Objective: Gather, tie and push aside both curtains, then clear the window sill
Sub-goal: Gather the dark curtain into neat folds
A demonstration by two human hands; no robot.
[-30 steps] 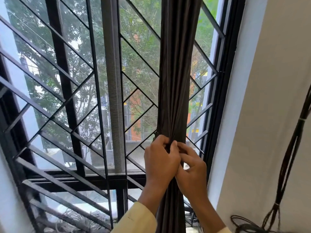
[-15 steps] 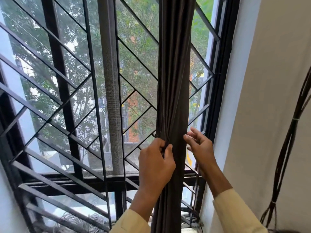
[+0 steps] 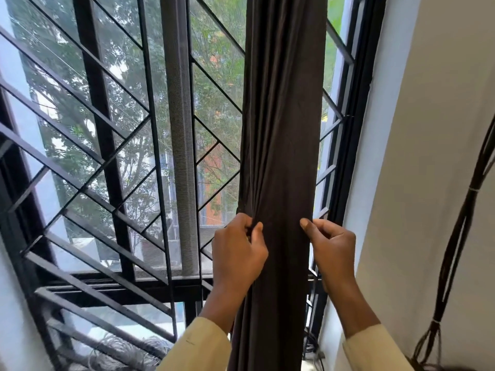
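Left hand fingers curled, pinching folds of dark gathered curtain. Right hand fingers curled round its right edge.

"What sort of place is this?"
"A room in a home, I'd say. 1 dark curtain hangs mid-frame over a window with a black metal grille."
"And outside?"
"Trees and an orange building. At the right there's a plain cream wall with bundled cables."
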